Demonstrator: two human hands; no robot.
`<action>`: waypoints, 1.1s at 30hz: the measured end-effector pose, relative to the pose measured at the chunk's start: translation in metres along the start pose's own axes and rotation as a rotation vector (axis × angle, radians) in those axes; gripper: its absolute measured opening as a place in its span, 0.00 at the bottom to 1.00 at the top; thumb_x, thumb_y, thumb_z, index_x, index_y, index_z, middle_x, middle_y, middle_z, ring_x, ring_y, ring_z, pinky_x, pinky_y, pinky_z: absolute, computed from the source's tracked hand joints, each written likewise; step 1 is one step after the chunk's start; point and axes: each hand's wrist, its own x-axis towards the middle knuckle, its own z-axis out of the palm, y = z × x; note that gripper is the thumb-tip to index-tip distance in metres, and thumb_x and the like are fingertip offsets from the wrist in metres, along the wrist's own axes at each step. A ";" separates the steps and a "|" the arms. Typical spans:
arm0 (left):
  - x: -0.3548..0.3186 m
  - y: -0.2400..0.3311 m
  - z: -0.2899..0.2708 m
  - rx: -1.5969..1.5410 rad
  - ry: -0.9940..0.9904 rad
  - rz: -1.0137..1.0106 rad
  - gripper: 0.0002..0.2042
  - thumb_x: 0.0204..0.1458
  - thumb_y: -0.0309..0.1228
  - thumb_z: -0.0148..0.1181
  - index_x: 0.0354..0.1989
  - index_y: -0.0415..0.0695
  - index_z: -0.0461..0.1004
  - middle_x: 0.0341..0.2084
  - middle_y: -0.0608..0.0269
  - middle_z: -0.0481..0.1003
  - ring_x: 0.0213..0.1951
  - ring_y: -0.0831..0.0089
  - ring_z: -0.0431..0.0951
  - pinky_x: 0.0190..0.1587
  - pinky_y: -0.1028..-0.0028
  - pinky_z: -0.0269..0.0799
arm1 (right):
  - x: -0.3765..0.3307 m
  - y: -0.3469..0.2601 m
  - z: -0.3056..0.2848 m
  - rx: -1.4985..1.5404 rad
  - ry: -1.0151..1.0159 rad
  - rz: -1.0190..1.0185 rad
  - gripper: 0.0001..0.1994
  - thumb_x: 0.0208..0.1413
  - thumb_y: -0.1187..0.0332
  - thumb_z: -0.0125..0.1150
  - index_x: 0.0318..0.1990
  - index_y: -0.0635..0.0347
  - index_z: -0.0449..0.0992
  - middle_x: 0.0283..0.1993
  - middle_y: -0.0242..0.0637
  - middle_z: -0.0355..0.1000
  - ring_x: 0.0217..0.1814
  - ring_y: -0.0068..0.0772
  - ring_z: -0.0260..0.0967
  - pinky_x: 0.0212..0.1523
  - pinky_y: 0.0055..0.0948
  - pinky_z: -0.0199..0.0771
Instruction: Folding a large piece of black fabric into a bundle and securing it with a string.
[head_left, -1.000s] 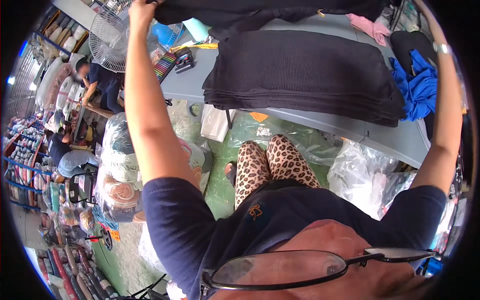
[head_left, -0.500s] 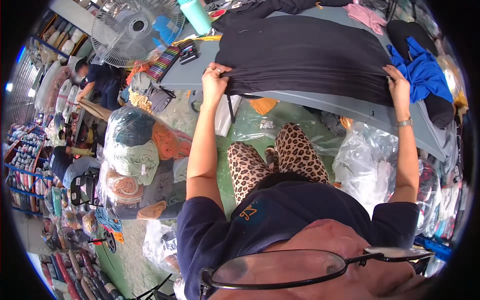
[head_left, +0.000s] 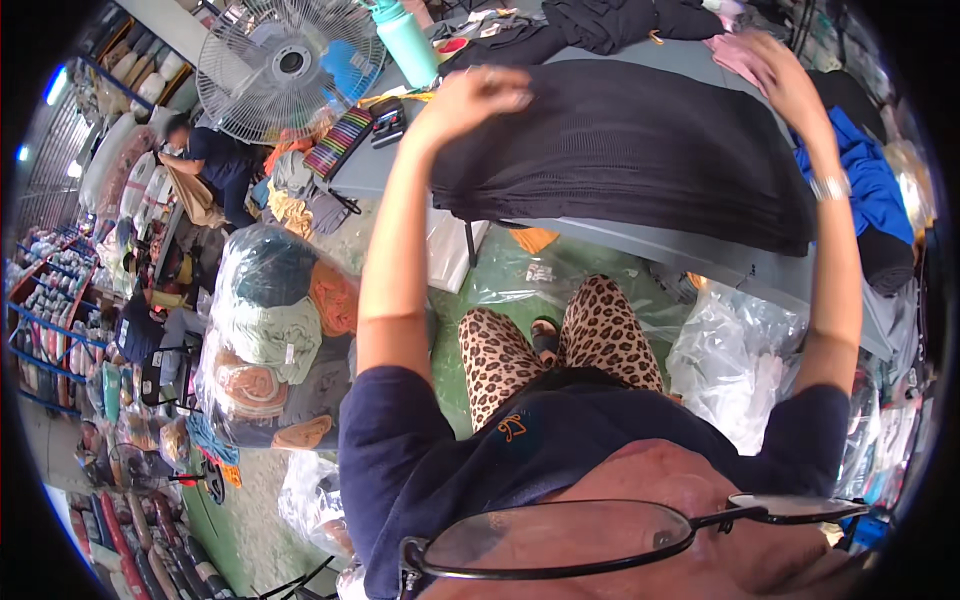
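Observation:
A stack of black fabric [head_left: 630, 150] lies across the grey table, its near edge drooping over the table's front. My left hand [head_left: 485, 95] is raised over the fabric's far left corner, fingers loosely apart and partly blurred, with nothing seen in them. Beyond the far right corner, my right hand [head_left: 778, 80] hovers with spread fingers, close to a pink cloth [head_left: 735, 58]. Neither hand grips the fabric.
A fan [head_left: 290, 62], a teal bottle [head_left: 405, 45] and a striped pouch [head_left: 338, 142] are at the left. Blue cloth [head_left: 855, 165] lies right. Below are a wrapped bundle of folded cloths [head_left: 275, 330] and clear plastic [head_left: 735, 360]. A co-worker [head_left: 215, 165] handles tan cloth.
Both hands have let go of the black fabric's near side and moved away from me to its far corners. The view has shifted slightly, and the fabric's front edge hangs lower.

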 end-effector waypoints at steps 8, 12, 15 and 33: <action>0.085 -0.075 0.133 0.593 0.182 -0.237 0.25 0.47 0.53 0.40 0.54 0.57 0.59 0.54 0.62 0.57 0.57 0.61 0.53 0.54 0.47 0.42 | 0.056 -0.058 0.206 -0.002 -0.260 0.361 0.27 0.51 0.43 0.35 0.56 0.43 0.56 0.57 0.36 0.56 0.57 0.37 0.54 0.53 0.52 0.47; 0.077 -0.080 0.145 0.509 -0.015 -0.450 0.28 0.50 0.55 0.26 0.58 0.58 0.50 0.58 0.59 0.49 0.60 0.57 0.44 0.59 0.60 0.36 | 0.011 -0.020 0.234 -0.068 -0.343 0.460 0.27 0.50 0.41 0.34 0.56 0.39 0.56 0.58 0.34 0.54 0.61 0.36 0.48 0.58 0.49 0.36; 0.057 -0.097 0.115 0.636 -0.049 -0.600 0.26 0.51 0.54 0.27 0.58 0.62 0.48 0.60 0.61 0.45 0.61 0.56 0.42 0.59 0.58 0.34 | 0.018 -0.022 0.229 -0.039 -0.394 0.536 0.27 0.51 0.41 0.32 0.56 0.39 0.56 0.58 0.33 0.54 0.61 0.32 0.47 0.58 0.50 0.36; -0.055 -0.089 0.077 0.643 0.338 -0.916 0.28 0.48 0.50 0.41 0.36 0.30 0.68 0.34 0.43 0.71 0.39 0.53 0.72 0.43 0.64 0.66 | 0.020 -0.114 0.176 0.098 -0.503 0.119 0.25 0.51 0.46 0.38 0.57 0.39 0.53 0.61 0.39 0.48 0.61 0.47 0.45 0.54 0.56 0.44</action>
